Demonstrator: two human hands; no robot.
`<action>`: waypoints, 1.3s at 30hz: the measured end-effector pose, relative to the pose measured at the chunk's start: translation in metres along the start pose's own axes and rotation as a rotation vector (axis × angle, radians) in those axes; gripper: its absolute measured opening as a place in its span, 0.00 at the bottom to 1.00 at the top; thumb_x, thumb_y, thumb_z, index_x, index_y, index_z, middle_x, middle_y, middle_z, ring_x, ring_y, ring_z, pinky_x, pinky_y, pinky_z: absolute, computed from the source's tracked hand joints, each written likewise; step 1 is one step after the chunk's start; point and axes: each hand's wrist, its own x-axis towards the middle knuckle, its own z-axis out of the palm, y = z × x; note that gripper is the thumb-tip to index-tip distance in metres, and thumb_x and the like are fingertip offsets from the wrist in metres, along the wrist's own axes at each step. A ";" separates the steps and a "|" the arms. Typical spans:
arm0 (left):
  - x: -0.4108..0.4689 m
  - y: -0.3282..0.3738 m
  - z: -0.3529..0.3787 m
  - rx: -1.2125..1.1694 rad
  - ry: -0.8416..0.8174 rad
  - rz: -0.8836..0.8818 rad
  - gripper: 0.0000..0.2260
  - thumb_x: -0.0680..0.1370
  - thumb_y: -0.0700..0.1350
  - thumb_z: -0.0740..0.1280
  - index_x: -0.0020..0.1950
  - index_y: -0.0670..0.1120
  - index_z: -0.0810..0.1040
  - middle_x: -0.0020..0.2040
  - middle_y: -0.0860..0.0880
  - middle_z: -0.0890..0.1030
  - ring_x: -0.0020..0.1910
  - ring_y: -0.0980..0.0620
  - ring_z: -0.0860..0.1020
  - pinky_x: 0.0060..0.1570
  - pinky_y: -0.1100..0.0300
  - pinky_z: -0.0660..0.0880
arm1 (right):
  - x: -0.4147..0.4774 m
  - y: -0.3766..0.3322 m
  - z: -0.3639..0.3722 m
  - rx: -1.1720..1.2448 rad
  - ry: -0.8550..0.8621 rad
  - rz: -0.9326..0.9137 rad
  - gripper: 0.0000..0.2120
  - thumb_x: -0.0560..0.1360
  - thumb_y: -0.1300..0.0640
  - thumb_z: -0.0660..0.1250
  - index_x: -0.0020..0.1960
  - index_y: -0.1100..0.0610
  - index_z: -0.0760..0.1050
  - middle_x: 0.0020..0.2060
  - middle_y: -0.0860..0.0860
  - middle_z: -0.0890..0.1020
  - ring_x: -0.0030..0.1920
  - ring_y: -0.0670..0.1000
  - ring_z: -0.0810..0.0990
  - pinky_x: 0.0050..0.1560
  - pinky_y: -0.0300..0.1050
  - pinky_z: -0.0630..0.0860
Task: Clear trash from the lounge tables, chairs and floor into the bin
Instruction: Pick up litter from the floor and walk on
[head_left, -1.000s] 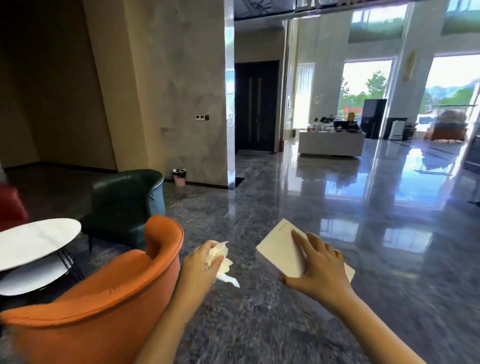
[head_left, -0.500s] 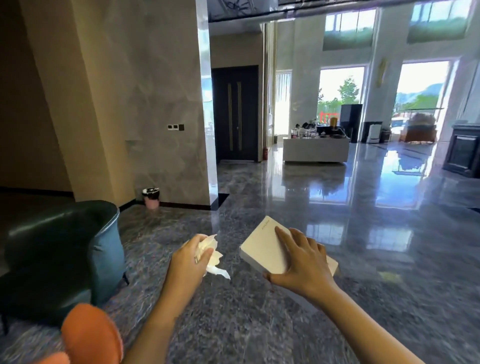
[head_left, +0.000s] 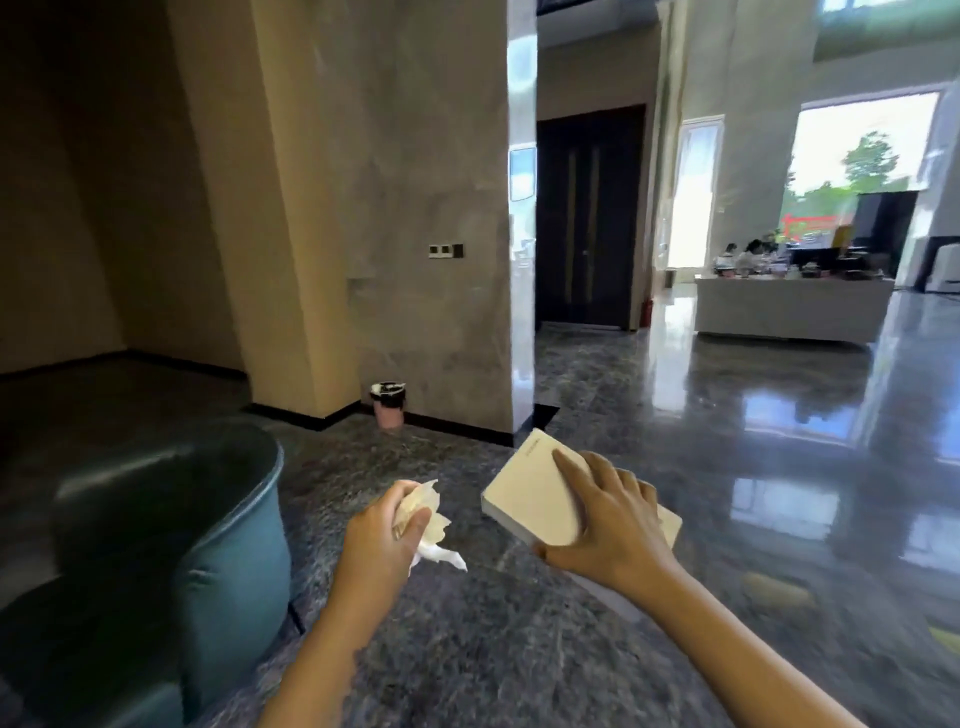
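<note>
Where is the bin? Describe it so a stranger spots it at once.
Find the grey stone wall left of the dark double door. At its foot, where it meets the beige wall, stands the bin. Small and pink with a black liner, it is the only thing standing against that wall.

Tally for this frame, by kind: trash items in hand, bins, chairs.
Tissue wad: 1, in left hand
Box: 1, in right hand
Bin: 1
Armchair: 1
Total: 4
</note>
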 end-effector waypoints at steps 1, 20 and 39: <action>0.027 -0.015 0.002 0.016 0.007 -0.016 0.05 0.76 0.42 0.67 0.51 0.49 0.76 0.39 0.55 0.78 0.37 0.64 0.73 0.34 0.75 0.66 | 0.038 0.001 0.015 0.012 -0.009 -0.020 0.49 0.63 0.29 0.63 0.75 0.45 0.45 0.72 0.47 0.56 0.68 0.56 0.60 0.65 0.52 0.57; 0.606 -0.338 0.136 0.122 0.013 -0.085 0.07 0.77 0.41 0.66 0.54 0.44 0.76 0.44 0.51 0.77 0.38 0.55 0.73 0.35 0.72 0.66 | 0.664 0.028 0.340 0.132 -0.075 -0.033 0.50 0.60 0.29 0.64 0.74 0.43 0.46 0.69 0.47 0.59 0.64 0.55 0.62 0.62 0.51 0.57; 1.141 -0.699 0.210 0.286 0.110 -0.314 0.05 0.78 0.43 0.64 0.53 0.49 0.75 0.38 0.54 0.78 0.31 0.58 0.74 0.29 0.65 0.69 | 1.282 0.019 0.677 0.240 -0.225 -0.192 0.49 0.59 0.32 0.68 0.74 0.43 0.51 0.68 0.49 0.62 0.62 0.56 0.64 0.58 0.48 0.57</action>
